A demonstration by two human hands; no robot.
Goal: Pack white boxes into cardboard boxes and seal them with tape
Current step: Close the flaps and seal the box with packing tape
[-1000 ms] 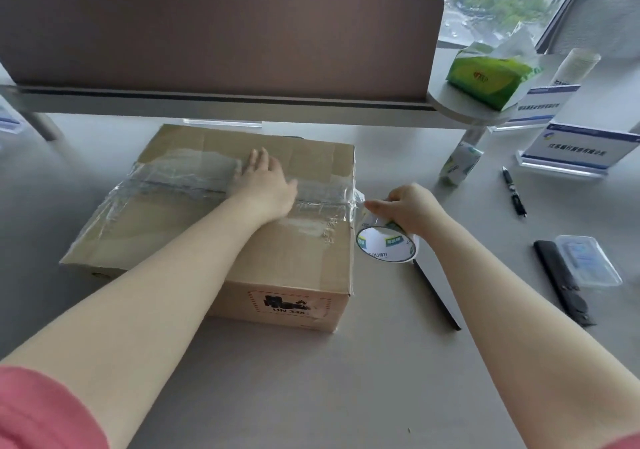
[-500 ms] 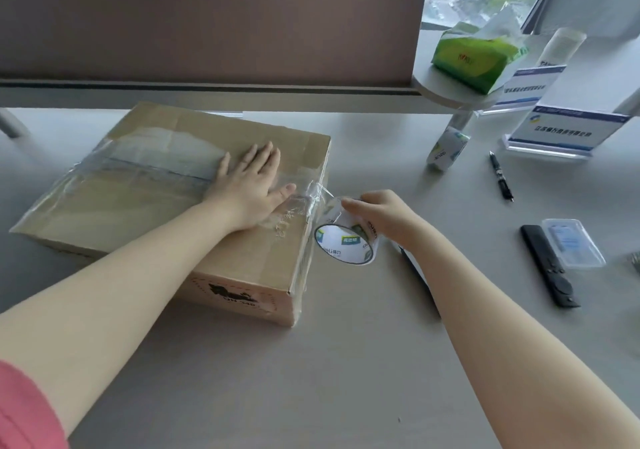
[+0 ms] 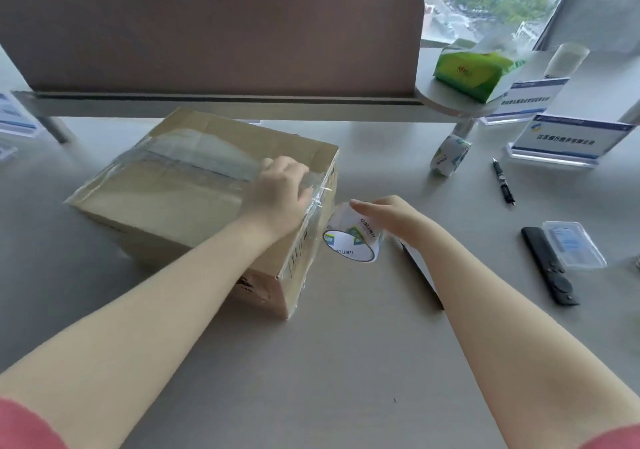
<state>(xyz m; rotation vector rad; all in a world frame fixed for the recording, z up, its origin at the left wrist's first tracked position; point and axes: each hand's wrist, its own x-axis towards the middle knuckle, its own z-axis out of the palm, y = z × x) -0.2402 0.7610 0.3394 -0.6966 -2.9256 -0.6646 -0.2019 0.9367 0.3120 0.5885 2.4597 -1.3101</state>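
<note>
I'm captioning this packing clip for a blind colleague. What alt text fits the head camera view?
A person's left hand presses clear tape onto the right end of a closed cardboard box on a grey table, while the right hand holds the tape roll beside the box's right edge. A second tape roll, pen and black remote lie to the right.

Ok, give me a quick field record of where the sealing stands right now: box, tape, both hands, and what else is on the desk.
box: cardboard box, closed, clear tape along the top seam and down the right end
left hand: left hand presses the tape at the box's top right edge, fingers bent
right hand: right hand holds the tape roll just right of the box
tape strip: runs from roll to box, not yet cut
spare roll: second tape roll near the shelf leg
other items: pen, black remote, clear plastic case, green tissue pack
</note>
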